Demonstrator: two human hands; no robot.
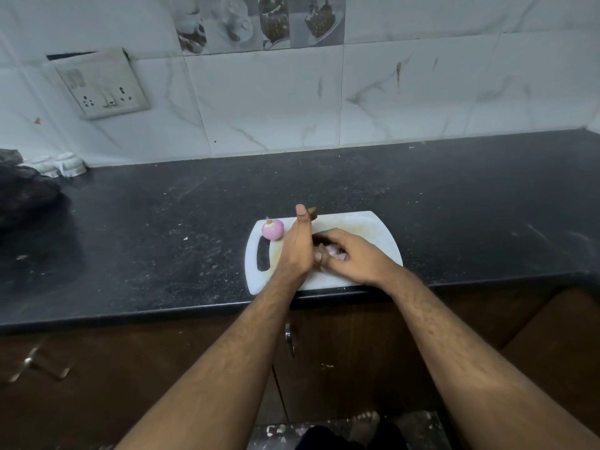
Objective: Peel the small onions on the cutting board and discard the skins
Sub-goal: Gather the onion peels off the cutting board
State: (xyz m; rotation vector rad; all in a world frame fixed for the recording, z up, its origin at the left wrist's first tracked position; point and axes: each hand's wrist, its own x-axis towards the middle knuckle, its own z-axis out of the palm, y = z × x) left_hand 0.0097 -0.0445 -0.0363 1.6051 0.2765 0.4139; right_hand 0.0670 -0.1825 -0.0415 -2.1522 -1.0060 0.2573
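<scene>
On the cutting board – both hands work, left hand, right hand

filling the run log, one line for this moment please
left hand edge-on, thumb up | right hand on onion pieces | peeled onion on cutting board

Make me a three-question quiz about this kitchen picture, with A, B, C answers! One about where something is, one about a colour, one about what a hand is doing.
1. Where does the whole onion sit?
A. On the cutting board's left end
B. On the floor
C. Beside the wall socket

2. What colour is the cutting board?
A. Green
B. White
C. Red

3. What is the right hand doing?
A. Lying flat and open
B. Pointing at the wall
C. Curling round pale purple pieces

Answers:
1 A: it rests beside the board's handle slot.
2 B: the board looks white on the black counter.
3 C: its fingers curl around onion pieces.
</scene>
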